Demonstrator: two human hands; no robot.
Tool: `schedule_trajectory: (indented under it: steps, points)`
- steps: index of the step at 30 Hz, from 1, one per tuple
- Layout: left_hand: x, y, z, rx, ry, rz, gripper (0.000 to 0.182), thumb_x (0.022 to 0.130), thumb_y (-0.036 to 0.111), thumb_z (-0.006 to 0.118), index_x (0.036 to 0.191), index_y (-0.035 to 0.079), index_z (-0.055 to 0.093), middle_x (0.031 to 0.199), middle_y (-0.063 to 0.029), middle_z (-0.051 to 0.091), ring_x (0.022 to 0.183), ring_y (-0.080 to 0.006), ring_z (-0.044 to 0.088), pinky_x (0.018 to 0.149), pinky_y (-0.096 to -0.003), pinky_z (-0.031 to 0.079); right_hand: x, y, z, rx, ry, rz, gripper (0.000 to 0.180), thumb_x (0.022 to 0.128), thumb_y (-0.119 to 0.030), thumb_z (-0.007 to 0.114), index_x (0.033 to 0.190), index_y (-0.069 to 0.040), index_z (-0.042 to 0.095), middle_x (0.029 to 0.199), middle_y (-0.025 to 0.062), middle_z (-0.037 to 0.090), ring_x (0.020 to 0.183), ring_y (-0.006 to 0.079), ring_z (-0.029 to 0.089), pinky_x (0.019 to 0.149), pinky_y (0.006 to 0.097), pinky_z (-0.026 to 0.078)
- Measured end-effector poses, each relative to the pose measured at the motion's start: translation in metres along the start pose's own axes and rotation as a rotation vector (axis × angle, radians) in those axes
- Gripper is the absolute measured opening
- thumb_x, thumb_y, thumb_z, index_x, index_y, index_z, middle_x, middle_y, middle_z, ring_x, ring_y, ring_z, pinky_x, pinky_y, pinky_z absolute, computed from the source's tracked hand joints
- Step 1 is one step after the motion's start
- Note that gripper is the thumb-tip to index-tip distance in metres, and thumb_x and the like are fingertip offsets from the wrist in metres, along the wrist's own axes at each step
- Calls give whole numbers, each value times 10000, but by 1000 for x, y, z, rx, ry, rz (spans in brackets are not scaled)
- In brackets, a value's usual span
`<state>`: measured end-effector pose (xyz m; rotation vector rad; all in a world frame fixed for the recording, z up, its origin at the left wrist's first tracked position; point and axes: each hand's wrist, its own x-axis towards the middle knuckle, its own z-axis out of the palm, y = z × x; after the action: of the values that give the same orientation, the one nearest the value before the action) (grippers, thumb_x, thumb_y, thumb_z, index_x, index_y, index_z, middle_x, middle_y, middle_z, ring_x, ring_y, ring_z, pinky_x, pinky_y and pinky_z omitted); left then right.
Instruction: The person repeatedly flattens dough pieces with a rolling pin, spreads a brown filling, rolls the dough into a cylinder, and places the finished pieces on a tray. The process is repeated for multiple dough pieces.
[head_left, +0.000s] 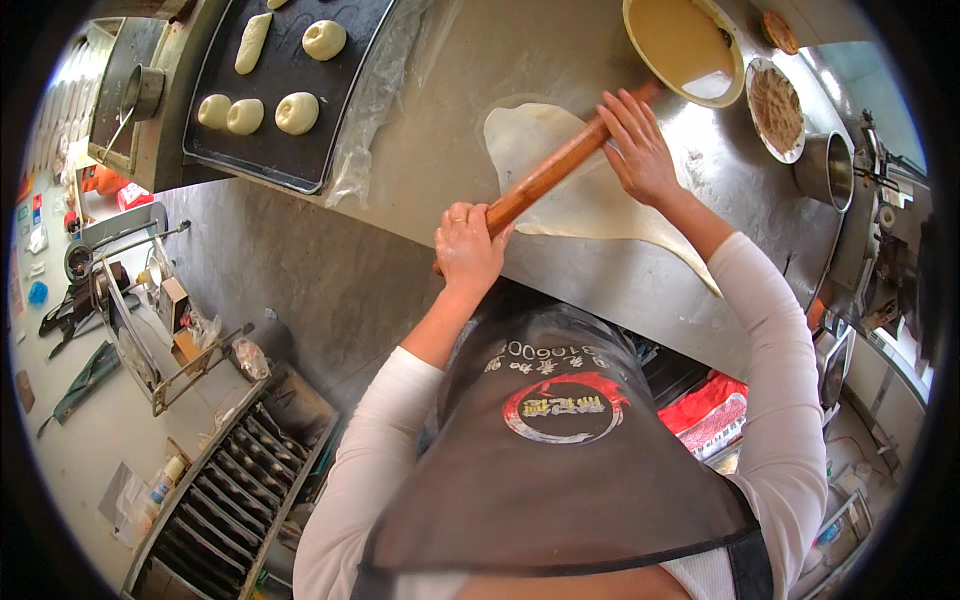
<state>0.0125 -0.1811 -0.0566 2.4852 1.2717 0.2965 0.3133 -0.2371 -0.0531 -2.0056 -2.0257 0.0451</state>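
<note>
A wooden rolling pin (551, 174) lies slantwise across a thin, wide sheet of pale dough (577, 199) on the metal worktop. My left hand (471, 246) is closed around the pin's near end, by the worktop's front edge. Near the far end, my right hand (636, 146) lies over the pin with its fingers extended and close together; whether the palm presses on the wood is hard to tell. The dough's right part narrows towards the front edge, passing beneath my right forearm.
A bowl of yellowish liquid (681, 45) stands just beyond the pin's far end. Right of it are a dish of brown filling (775, 109) and a metal pot (823, 171). A black baking tray (281, 82) with several dough pieces sits left, beside plastic film (375, 112).
</note>
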Motion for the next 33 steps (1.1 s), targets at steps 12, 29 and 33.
schedule_trajectory:
  steps: [12, 29, 33]
  points:
    - [61, -76, -24, 173, 52, -106, 640, 682, 517, 753, 1077, 63, 535, 975, -115, 540, 937, -328, 529, 805, -462, 439, 195, -49, 86, -170, 45, 168, 542, 951, -437, 403, 1263, -18, 545, 1367, 138, 477, 1327, 280, 363, 1130, 453, 203]
    - [104, -55, -10, 165, 56, -78, 488, 795, 475, 658, 932, 16, 563, 900, -159, 578, 880, -359, 584, 773, -474, 456, 105, 121, -61, -102, -156, 608, 813, 948, -608, 152, 968, -5, 696, 1019, 212, 658, 1008, 385, 587, 1062, 438, 306]
    - [103, -59, -7, 145, 107, -70, 478, 793, 470, 665, 921, 20, 568, 914, -157, 583, 915, -360, 570, 800, -478, 447, 99, 120, -70, -61, -249, 531, 722, 968, -552, 202, 1033, -21, 687, 1063, 190, 656, 1038, 365, 586, 1074, 437, 286]
